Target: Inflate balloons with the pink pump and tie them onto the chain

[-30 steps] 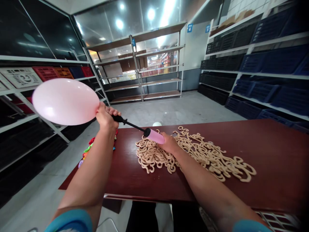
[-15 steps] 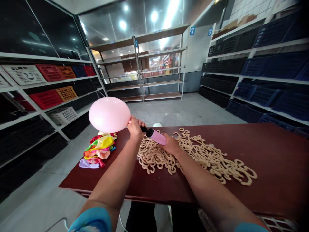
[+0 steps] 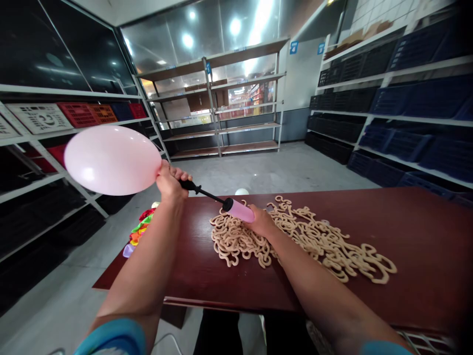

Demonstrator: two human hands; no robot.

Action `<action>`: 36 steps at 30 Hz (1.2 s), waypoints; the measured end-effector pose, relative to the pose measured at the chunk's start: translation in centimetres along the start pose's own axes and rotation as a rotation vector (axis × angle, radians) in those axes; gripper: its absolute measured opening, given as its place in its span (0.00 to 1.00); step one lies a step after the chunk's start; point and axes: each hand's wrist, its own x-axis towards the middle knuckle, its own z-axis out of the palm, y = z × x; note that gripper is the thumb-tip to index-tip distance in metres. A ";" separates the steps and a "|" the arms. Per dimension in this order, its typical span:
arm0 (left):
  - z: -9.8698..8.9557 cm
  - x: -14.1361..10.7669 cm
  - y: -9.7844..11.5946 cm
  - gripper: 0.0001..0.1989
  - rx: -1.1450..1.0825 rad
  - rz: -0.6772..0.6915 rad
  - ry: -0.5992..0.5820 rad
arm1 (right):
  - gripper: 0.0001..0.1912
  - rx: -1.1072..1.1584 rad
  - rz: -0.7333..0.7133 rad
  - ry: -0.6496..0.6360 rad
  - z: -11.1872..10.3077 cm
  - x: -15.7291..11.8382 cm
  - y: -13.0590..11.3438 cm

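A large inflated pink balloon hangs in the air at the left. Closed around its neck is my left hand, which also grips the black end of a balloon pump. The pump's black rod is drawn out of its pink barrel. My right hand wraps the barrel's other end, low over a heap of tan, curled, rope-like pieces. Behind my left forearm lie several colourful uninflated balloons, partly hidden.
A dark red-brown table spans the front. A pale round object shows beyond its far edge. Shelves with crates stand at the left, and more with dark crates at the right. A metal rack stands behind.
My left hand has moved left and slightly up with the balloon and the pump's black end, drawing out the rod. The balloon looks larger. My right hand stays nearly still on the barrel.
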 end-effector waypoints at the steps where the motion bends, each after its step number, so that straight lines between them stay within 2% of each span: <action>1: 0.1 -0.2 -0.5 0.25 -0.001 0.001 0.001 | 0.24 0.006 0.002 -0.003 0.0 0.0 0.1; 5: 0.6 -2.2 -4.1 0.26 -0.003 -0.061 0.003 | 0.24 -0.029 -0.002 0.030 -0.1 -0.1 0.2; 9: 1.0 -4.3 -7.7 0.26 -0.010 -0.145 0.026 | 0.25 -0.077 0.004 0.012 -0.1 0.0 0.0; 13: 0.8 -5.1 -9.5 0.26 -0.039 -0.184 0.052 | 0.26 -0.092 0.009 -0.007 -0.4 -0.1 -0.3; 16: 0.3 -4.6 -9.2 0.26 -0.039 -0.196 0.055 | 0.24 -0.104 0.034 -0.023 -0.9 -0.2 -0.9; 18: 0.0 -4.0 -8.1 0.26 -0.038 -0.191 0.065 | 0.22 -0.100 0.038 -0.044 -1.2 -0.3 -1.3; 22: -0.6 -2.3 -4.0 0.26 -0.032 -0.107 0.080 | 0.22 -0.077 0.025 -0.038 -1.5 -0.4 -1.6; 25: -0.7 -0.9 -0.4 0.25 -0.029 -0.036 0.042 | 0.21 -0.053 0.002 -0.015 -1.5 -0.4 -1.6; 28: -0.7 -0.1 1.6 0.24 -0.037 0.007 0.027 | 0.20 -0.048 0.016 -0.003 -1.4 -0.4 -1.5; 31: -0.5 -0.2 1.1 0.24 -0.035 0.017 0.042 | 0.19 -0.064 0.028 -0.013 -1.1 -0.4 -1.4; 36: 0.4 -2.4 -3.6 0.25 -0.021 -0.055 0.089 | 0.20 -0.101 0.025 0.007 -0.8 -0.5 -1.1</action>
